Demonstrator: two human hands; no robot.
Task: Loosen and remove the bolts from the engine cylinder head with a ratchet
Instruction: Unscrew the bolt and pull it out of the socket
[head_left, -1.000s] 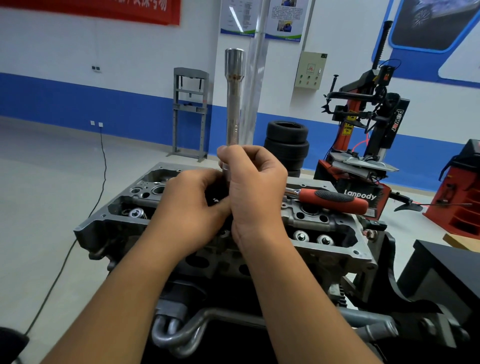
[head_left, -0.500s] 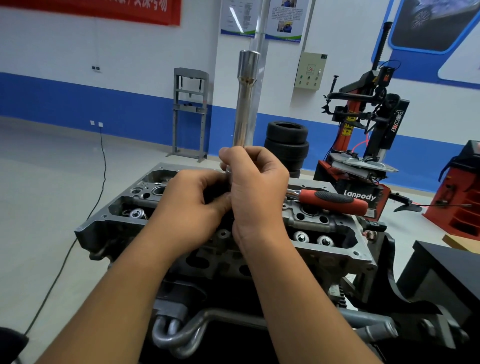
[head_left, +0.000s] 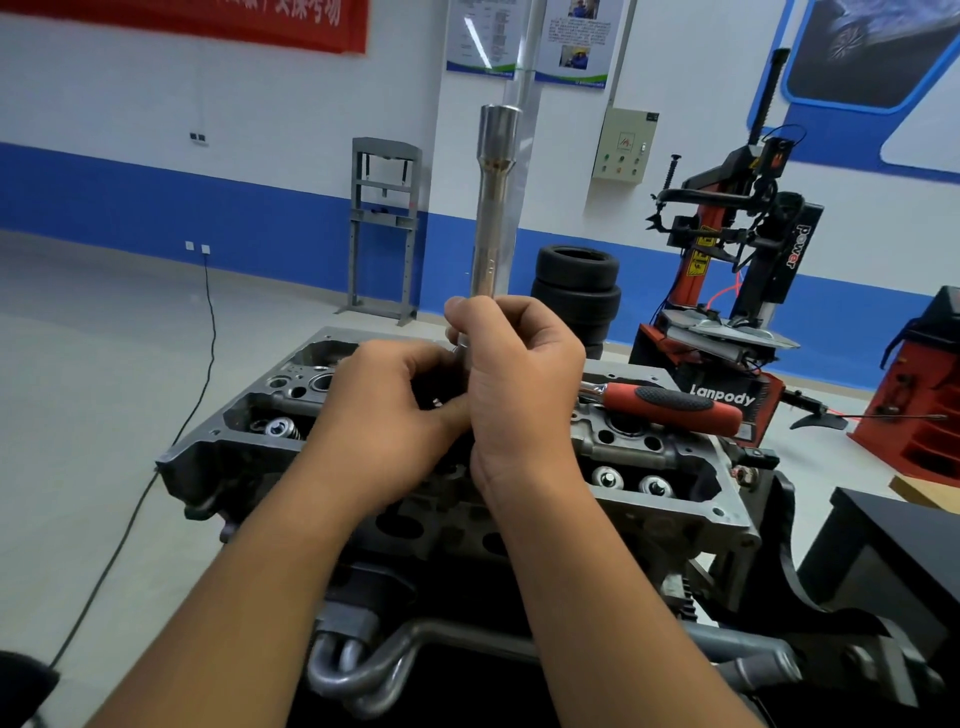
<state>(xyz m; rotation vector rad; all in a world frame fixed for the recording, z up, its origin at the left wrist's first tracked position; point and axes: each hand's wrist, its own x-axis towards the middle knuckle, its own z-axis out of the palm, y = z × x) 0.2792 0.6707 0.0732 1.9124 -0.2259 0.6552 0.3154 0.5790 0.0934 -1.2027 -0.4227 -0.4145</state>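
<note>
My right hand (head_left: 519, 384) grips the long socket extension (head_left: 493, 208), now swung back nearly upright; my left hand (head_left: 395, 410) pinches its hidden lower end, probably freeing a bolt.

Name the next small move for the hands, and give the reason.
Probably turn the long socket end down and seat it on a head bolt: the right hand grips it upright above the cylinder head, the left hand at its base.

Red-handled ratchet (head_left: 670, 408) flat on grey cylinder head (head_left: 670, 514) (valve springs exposed)
</note>
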